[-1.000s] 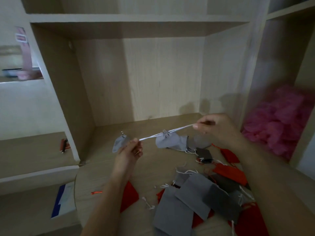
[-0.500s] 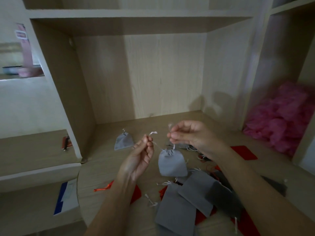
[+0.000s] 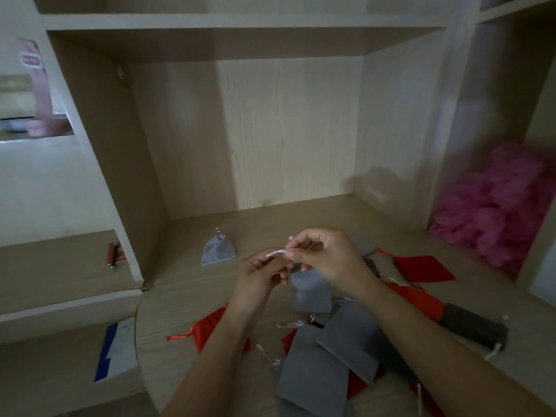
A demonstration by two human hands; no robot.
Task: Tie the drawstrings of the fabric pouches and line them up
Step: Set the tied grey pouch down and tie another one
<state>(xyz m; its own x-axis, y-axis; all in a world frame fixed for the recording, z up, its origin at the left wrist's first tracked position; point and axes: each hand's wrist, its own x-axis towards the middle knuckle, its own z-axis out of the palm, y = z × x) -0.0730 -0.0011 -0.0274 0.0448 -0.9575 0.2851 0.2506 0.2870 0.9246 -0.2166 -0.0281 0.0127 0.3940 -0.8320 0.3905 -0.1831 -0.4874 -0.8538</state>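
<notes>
L hand (image 3: 255, 281) & R hand (image 3: 328, 257) have closed in, fingers (image 3: 301, 245) of both pinching the drawstring (image 3: 275, 253); grey pouch (image 3: 311, 293) hangs below them, so knot prob. underway.

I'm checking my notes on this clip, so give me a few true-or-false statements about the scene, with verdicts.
1. The left hand and right hand both pinch a white drawstring. True.
2. The held pouch is pink. False: it is grey.
3. A tied pouch stands alone at the desk's back left. True.
4. The pink heap fills the left compartment. False: the right one.
5. Every pouch is grey. False: there are red pouches too.
</notes>
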